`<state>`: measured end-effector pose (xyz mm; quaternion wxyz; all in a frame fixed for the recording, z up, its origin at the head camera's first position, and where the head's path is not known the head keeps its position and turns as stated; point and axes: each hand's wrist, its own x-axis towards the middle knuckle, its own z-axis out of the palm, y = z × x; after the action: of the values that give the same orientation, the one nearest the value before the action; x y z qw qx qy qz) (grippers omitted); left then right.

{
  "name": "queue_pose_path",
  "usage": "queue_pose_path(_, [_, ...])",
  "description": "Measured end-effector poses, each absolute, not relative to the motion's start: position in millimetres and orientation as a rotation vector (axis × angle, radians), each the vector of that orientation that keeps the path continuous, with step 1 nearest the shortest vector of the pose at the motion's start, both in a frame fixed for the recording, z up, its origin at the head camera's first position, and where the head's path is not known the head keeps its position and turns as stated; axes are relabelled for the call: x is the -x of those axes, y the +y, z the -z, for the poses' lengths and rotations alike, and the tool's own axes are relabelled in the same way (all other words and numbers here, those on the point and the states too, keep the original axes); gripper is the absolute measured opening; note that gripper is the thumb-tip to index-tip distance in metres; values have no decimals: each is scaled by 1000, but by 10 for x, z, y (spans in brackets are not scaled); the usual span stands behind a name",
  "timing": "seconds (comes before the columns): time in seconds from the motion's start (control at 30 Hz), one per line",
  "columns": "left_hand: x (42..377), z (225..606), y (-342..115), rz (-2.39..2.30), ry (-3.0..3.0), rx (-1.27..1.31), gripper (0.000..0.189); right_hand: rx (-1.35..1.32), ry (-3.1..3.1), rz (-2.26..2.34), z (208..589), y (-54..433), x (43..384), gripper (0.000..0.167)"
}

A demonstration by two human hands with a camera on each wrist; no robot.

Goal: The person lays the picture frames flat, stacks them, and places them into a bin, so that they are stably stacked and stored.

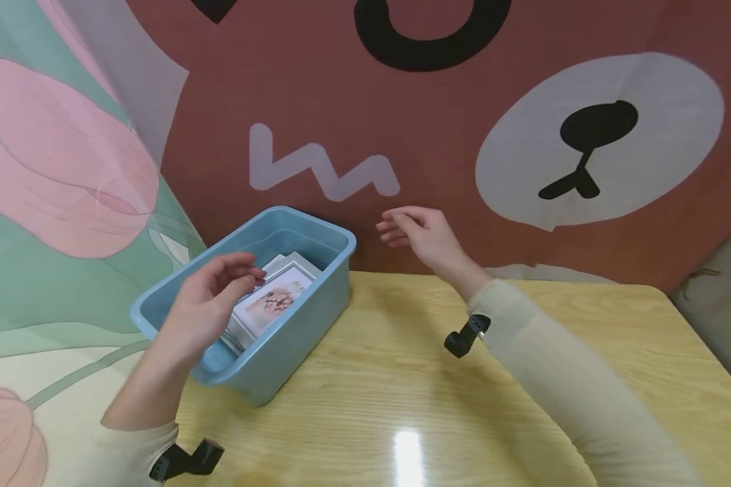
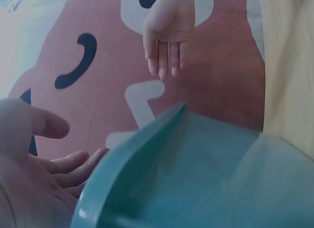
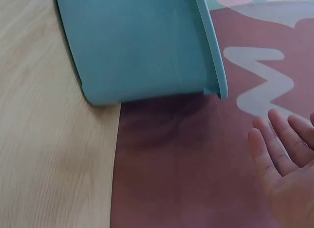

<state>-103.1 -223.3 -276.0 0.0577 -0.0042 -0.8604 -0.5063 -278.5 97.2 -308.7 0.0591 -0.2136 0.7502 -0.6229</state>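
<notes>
A blue plastic bin (image 1: pixel 307 352) stands at the left of the wooden table. Inside it lie picture frames, the top one a white picture frame (image 1: pixel 274 301) with a flower print. My left hand (image 1: pixel 204 301) hovers over the bin's near-left side, fingers loosely bent and holding nothing. In the left wrist view the bin's rim (image 2: pixel 127 159) passes close beside that hand. My right hand (image 1: pixel 423 237) is in the air to the right of the bin, apart from it, its fingers relaxed. The right wrist view shows the right hand (image 3: pixel 289 164) palm up, with nothing in it.
The wooden table (image 1: pixel 365 379) extends right and toward me from the bin. Behind it hangs a brown cloth backdrop (image 1: pixel 317 101) with a cartoon bear face. A green and pink flower-print cloth (image 1: pixel 55 284) covers the left side. Each wrist wears a small black camera mount (image 1: pixel 466 335).
</notes>
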Motion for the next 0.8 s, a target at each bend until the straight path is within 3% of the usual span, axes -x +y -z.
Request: queue_pose_path(0.8, [1093, 2844, -1820, 1389, -2685, 234, 48, 590, 2745, 1550, 3163, 1601, 2509, 43])
